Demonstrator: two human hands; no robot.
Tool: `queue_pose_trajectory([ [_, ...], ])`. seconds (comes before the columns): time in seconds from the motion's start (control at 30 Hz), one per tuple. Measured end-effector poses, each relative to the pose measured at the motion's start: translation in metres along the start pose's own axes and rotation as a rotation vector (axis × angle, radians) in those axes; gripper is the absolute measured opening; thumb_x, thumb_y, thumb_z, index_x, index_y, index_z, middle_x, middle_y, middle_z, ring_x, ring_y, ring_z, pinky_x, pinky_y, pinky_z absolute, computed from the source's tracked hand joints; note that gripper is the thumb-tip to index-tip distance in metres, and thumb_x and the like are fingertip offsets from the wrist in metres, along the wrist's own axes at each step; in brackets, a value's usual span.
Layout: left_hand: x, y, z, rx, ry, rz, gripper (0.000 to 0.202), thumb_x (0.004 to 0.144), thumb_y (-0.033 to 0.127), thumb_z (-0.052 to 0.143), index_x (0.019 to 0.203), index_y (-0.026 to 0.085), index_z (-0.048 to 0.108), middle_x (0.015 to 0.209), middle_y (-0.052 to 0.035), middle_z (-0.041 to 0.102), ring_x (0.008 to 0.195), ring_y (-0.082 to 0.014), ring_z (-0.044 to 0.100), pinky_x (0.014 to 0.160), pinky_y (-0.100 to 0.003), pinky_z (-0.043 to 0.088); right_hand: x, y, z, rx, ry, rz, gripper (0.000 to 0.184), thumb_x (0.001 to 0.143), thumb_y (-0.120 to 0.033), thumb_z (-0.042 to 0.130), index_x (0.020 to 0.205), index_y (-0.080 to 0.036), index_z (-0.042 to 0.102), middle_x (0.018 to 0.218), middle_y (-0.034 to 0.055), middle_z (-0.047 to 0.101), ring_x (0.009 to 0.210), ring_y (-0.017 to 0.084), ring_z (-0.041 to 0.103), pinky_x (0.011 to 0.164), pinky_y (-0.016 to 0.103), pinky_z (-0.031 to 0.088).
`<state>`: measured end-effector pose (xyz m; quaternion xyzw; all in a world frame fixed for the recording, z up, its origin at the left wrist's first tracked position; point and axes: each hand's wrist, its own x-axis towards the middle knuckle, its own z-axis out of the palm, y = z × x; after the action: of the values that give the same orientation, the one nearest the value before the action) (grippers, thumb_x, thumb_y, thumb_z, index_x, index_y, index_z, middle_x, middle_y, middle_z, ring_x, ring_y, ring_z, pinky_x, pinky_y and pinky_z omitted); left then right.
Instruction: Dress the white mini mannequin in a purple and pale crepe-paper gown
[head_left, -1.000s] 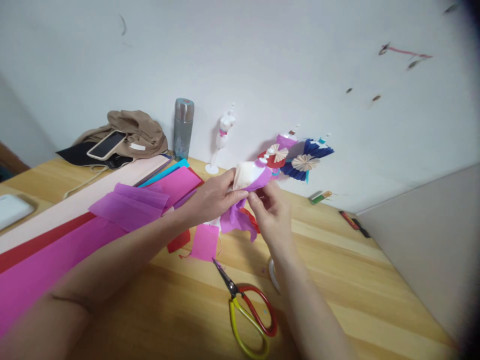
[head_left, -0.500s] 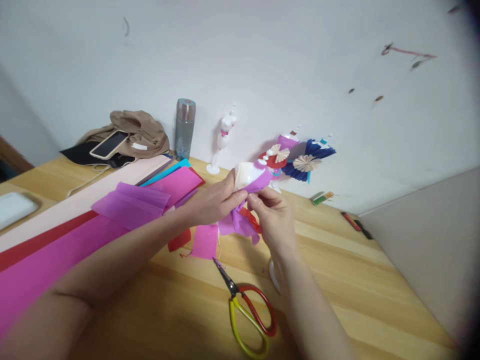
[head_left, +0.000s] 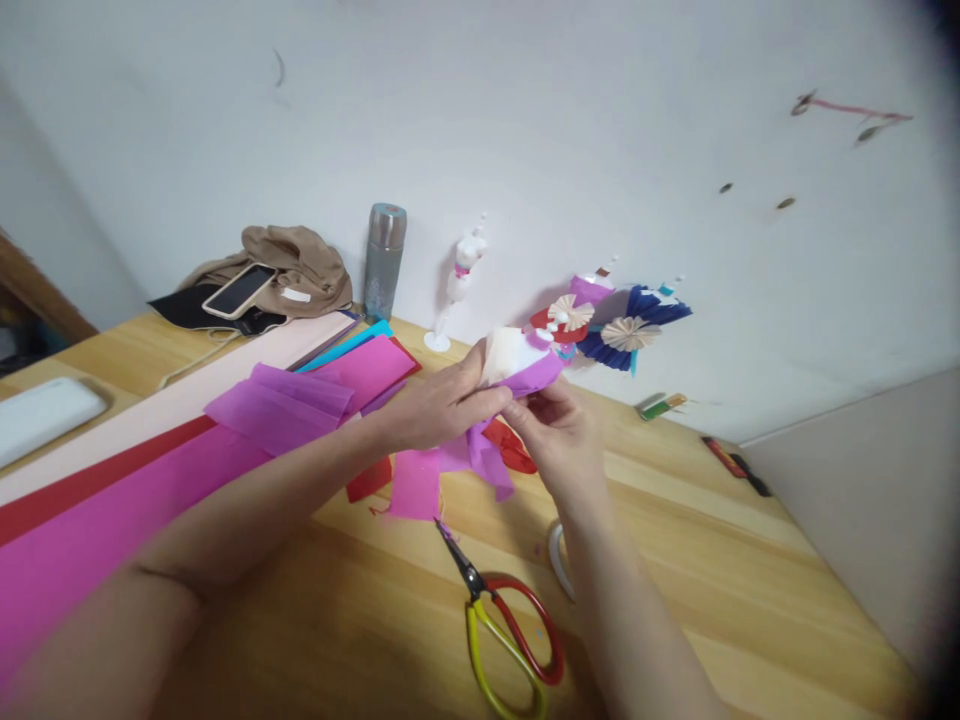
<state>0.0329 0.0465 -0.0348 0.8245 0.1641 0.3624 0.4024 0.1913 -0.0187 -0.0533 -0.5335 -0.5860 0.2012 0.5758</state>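
My left hand (head_left: 442,405) is wrapped round a small white dress-form mannequin (head_left: 525,345), which is tilted with its neck to the upper right. Cream paper covers one side of it. Purple crepe paper (head_left: 532,377) lies along its lower side. My right hand (head_left: 564,440) is closed at the edge of that purple paper, under the figure; its fingertips are partly hidden. Purple strips (head_left: 491,465) and a red piece (head_left: 511,447) hang or lie below the hands. Nearer to me, scissors (head_left: 474,585) with one red and one yellow handle lie on the table.
Paper sheets (head_left: 150,475) cover the left. Behind stand a thermos (head_left: 384,265), a bare mannequin (head_left: 457,285) and dressed mannequins (head_left: 630,325). A white ring (head_left: 557,560) lies by my right wrist. A phone (head_left: 238,290) rests on a brown cloth bag (head_left: 300,265).
The view has turned slightly left, so everything sits further right. Both hands keep hold, and the purple paper lies a little lower along the mannequin's side.
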Motion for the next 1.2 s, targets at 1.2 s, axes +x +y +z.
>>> queue_pose_trajectory([
  [1.2, 0.023, 0.003, -0.009, -0.537, 0.046, 0.015, 0.037, 0.090, 0.046, 0.056, 0.108, 0.017, 0.067, 0.104, -0.0071, 0.067, 0.107, -0.0212, 0.060, 0.088, -0.031, 0.047, 0.002, -0.016, -0.001, -0.190, 0.031, -0.077, 0.015, 0.072, -0.033, 0.066, 0.068, -0.020, 0.059, 0.067, -0.0001, 0.055, 0.063, 0.016, 0.050, 0.062, 0.033, 0.040],
])
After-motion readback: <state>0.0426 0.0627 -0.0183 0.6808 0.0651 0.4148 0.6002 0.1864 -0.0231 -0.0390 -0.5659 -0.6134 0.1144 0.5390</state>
